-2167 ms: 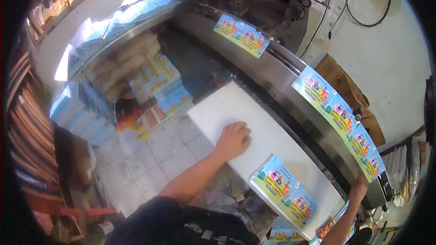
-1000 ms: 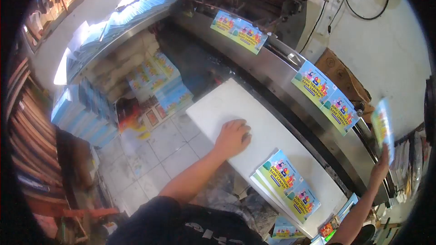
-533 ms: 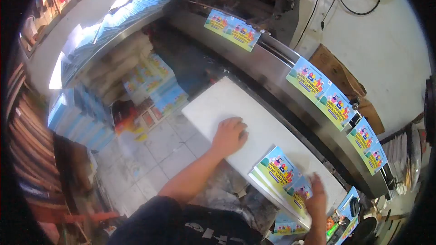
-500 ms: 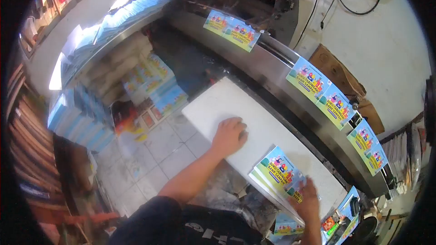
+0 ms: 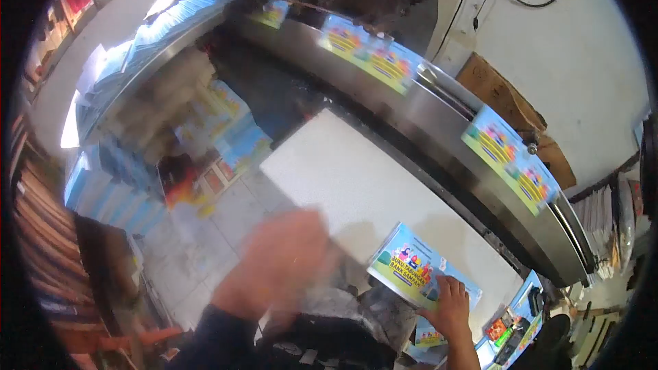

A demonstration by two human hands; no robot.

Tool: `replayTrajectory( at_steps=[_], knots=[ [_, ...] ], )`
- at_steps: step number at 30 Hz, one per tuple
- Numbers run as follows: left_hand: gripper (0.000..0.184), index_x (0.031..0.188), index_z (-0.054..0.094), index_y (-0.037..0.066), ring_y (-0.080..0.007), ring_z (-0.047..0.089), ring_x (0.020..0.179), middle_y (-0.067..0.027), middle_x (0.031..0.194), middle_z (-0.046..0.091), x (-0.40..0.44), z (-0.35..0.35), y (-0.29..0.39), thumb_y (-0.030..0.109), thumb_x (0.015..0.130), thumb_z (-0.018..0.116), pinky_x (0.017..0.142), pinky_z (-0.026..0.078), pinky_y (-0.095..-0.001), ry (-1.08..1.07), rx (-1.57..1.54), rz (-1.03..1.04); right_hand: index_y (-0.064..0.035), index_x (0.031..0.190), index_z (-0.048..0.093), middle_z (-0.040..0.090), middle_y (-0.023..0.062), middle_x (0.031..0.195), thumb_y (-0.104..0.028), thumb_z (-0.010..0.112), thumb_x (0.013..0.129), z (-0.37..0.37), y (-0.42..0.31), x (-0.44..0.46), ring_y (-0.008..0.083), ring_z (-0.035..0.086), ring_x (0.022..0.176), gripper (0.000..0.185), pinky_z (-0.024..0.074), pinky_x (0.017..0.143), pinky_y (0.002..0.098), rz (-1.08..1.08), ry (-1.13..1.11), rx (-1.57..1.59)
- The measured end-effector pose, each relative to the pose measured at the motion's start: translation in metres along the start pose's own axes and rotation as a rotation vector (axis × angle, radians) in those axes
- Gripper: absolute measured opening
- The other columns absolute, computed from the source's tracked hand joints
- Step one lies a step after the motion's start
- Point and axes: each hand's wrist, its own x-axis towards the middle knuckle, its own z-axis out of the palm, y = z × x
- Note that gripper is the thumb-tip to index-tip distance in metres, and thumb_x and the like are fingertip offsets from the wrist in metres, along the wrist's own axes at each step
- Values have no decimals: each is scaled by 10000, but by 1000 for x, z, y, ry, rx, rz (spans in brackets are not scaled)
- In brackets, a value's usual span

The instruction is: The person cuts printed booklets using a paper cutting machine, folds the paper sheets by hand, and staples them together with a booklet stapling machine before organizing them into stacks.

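My right hand (image 5: 452,305) grips the right end of a small stack of printed covers (image 5: 411,264), thumb at the near edge and fingers on top. The covers are blue, yellow and green with cartoon figures and the words "Buku Tabungan Bank Sampah". They lie on the near edge of a white board (image 5: 329,157). To the left of the board, my left hand (image 5: 295,253) is smeared by motion, so its fingers cannot be made out. Beyond the board, more printed covers (image 5: 510,157) sit along a curved metal rail (image 5: 439,113).
Stacks of blue-edged booklets (image 5: 116,192) stand on the left, with a long row of pale blue sheets (image 5: 171,24) on a ledge above. Small items, including a green one (image 5: 504,337), lie by the board's right end. Cardboard (image 5: 500,92) leans against the wall.
My left hand has left the board and swung left toward my body. My right hand now grips the covers' end. Covers on the rail have shifted right, and another shows at its left.
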Motion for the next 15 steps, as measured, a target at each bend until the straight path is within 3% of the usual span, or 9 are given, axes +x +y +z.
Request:
replayTrajectory(
  at_steps=[1, 4, 6, 7, 9, 10, 12, 14, 15],
  knots=[
    [54, 825, 689, 46, -185, 598, 679, -76, 749, 616, -1, -40, 29, 81, 805, 654, 630, 501, -332, 36, 384, 200, -57, 1280, 533, 526, 146, 1276, -356, 902, 540, -3, 2, 3, 352, 498, 1184, 879, 438, 975, 454, 10, -10, -5],
    [317, 1170, 630, 97, -257, 576, 979, -124, 1086, 620, 56, -118, 44, 156, 859, 608, 867, 464, -386, -828, -501, 1206, -49, 1283, 530, 524, 161, 1256, -406, 894, 550, -12, 17, 11, 361, 494, 1195, 892, 439, 989, 425, -83, -80, 16],
    [413, 1285, 610, 113, -280, 569, 1079, -140, 1198, 622, 55, -113, 47, 181, 877, 593, 946, 452, -403, -1108, -803, 1526, -51, 1316, 482, 502, 169, 1272, -281, 919, 543, -20, 25, 18, 362, 521, 1159, 918, 455, 986, 417, -63, -221, 179],
    [363, 1268, 604, 89, -264, 594, 998, -138, 1139, 633, 39, -88, 49, 144, 914, 544, 872, 481, -392, -582, -931, 1478, -51, 1316, 482, 502, 169, 1272, -281, 919, 543, -27, 26, 22, 362, 521, 1159, 918, 455, 986, 417, -72, -212, 180],
    [321, 1251, 599, 64, -247, 619, 917, -135, 1080, 644, 12, -77, 58, 108, 951, 495, 799, 510, -380, -74, -1007, 1380, -15, 1267, 553, 591, 180, 1199, -368, 824, 710, -38, 29, 28, 378, 571, 1094, 713, 468, 977, 424, 6, -295, 324],
    [300, 1224, 596, 18, -241, 627, 898, -146, 1047, 646, 0, -80, 61, 135, 975, 475, 788, 514, -363, -143, -1112, 1266, -15, 1267, 553, 591, 180, 1199, -368, 824, 710, -41, 35, 29, 378, 571, 1094, 713, 468, 977, 424, 6, -282, 321],
    [307, 1196, 592, -29, -234, 634, 878, -157, 1013, 649, -10, -79, 68, 162, 999, 455, 778, 518, -346, -201, -1220, 1140, -13, 1158, 628, 670, 178, 1046, -239, 703, 811, -44, 50, 30, 374, 644, 917, 421, 514, 870, 446, 13, -317, 457],
    [257, 1135, 593, -3, -227, 619, 843, -136, 972, 633, -13, -81, 67, 162, 982, 467, 744, 505, -346, -285, -1248, 1095, -4, 1027, 683, 688, 207, 907, -162, 645, 850, -64, 104, 32, 340, 676, 803, 240, 535, 775, 429, -100, -94, 123],
    [233, 1105, 593, 10, -223, 611, 826, -125, 952, 625, -14, -85, 66, 161, 974, 472, 727, 498, -346, -315, -1254, 1095, -1, 1021, 687, 683, 226, 926, -170, 622, 870, -98, 105, 32, 326, 684, 820, 236, 518, 762, 436, 146, 15, 45]
  ],
)
